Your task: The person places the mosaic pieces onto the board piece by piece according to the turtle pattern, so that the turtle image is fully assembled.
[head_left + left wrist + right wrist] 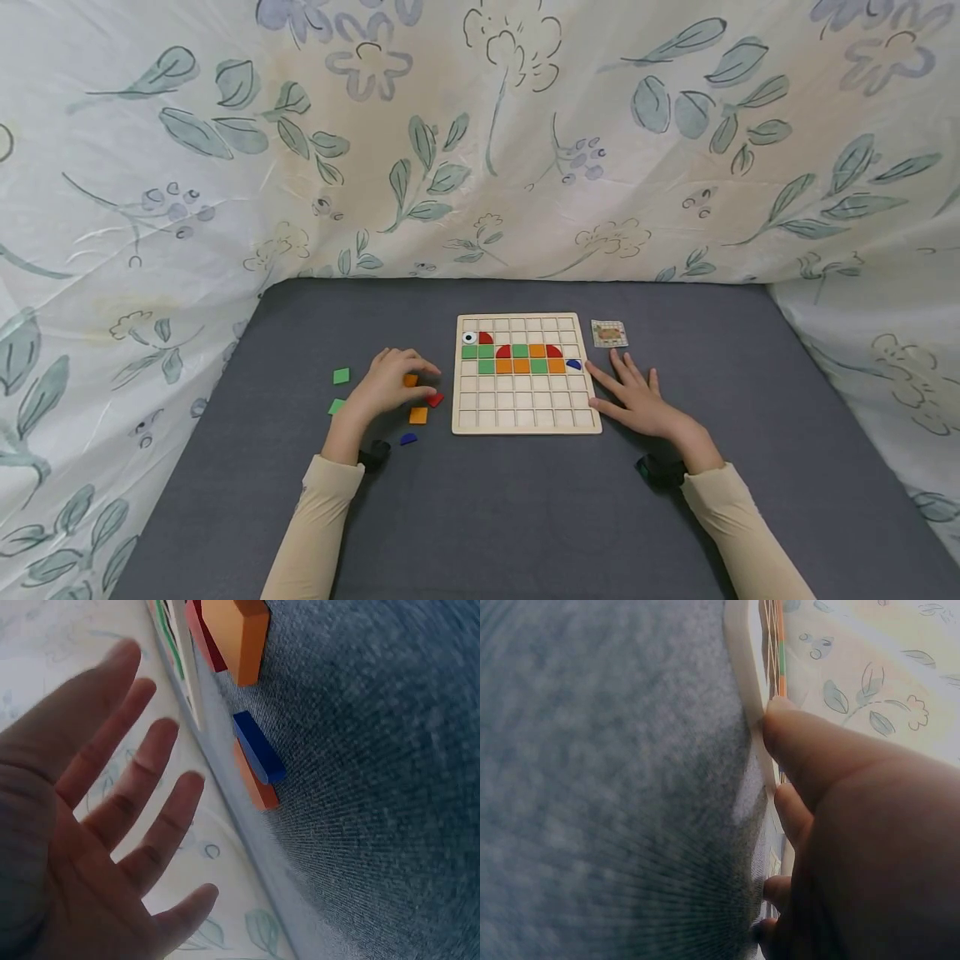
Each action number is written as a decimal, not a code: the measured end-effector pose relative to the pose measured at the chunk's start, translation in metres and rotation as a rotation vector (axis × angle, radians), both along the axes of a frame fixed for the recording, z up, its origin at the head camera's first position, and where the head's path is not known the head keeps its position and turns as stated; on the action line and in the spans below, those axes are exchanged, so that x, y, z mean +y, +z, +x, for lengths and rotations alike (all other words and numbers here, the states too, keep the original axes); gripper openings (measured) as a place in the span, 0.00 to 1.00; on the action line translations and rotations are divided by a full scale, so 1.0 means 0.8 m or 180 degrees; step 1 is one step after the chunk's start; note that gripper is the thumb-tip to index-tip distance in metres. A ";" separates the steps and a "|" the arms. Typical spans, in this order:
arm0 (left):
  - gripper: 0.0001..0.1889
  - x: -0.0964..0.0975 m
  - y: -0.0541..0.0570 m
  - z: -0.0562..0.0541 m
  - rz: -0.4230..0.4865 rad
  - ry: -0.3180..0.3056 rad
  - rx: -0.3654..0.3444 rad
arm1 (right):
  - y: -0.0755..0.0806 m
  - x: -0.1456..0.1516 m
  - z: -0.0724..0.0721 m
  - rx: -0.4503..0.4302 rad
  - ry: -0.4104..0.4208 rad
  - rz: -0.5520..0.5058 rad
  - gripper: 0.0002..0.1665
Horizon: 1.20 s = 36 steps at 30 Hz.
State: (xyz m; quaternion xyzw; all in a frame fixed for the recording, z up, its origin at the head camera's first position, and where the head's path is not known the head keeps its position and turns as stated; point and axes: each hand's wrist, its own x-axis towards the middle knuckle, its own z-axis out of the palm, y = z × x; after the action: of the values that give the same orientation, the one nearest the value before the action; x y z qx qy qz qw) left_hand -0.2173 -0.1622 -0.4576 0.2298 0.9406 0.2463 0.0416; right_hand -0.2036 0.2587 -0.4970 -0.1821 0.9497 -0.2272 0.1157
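My left hand (386, 383) hovers over loose tiles left of the wooden grid board (517, 421), fingers apart and loosely bent. Nearest to it are an orange tile (410, 380), a red tile (435, 400) and an orange square (418, 415). In the left wrist view the palm shows nothing held, and a blue tile (259, 748) lies beyond the fingers. My right hand (641, 404) is spread at the board's right side, its thumb and a finger touching the edge. Green, red and orange tiles (521, 366) form rows on the board, with a white eye tile (469, 337).
Green squares (341, 376) lie left of my left hand, and a blue half-round tile (408, 438) lies nearer me. A small picture card (609, 333) sits right of the board. Patterned cloth (495, 192) hangs behind the grey table (517, 517).
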 end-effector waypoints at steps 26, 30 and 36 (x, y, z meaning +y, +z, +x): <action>0.12 0.015 -0.015 0.000 -0.0485 -0.0064 -0.0234 | -0.003 -0.001 0.001 -0.0016 -0.0006 0.0016 0.40; 0.13 0.017 -0.014 0.001 -0.0467 -0.0070 -0.0215 | -0.003 0.000 -0.001 -0.0009 -0.0004 0.0045 0.40; 0.16 0.018 -0.013 0.003 -0.0541 -0.0104 -0.0164 | 0.000 -0.001 0.000 -0.0016 0.0000 0.0024 0.40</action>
State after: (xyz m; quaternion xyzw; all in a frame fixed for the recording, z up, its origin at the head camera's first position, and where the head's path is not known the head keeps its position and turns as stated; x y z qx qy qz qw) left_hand -0.2150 -0.1474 -0.4678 0.2343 0.9529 0.1707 0.0892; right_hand -0.2037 0.2576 -0.4973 -0.1810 0.9502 -0.2240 0.1188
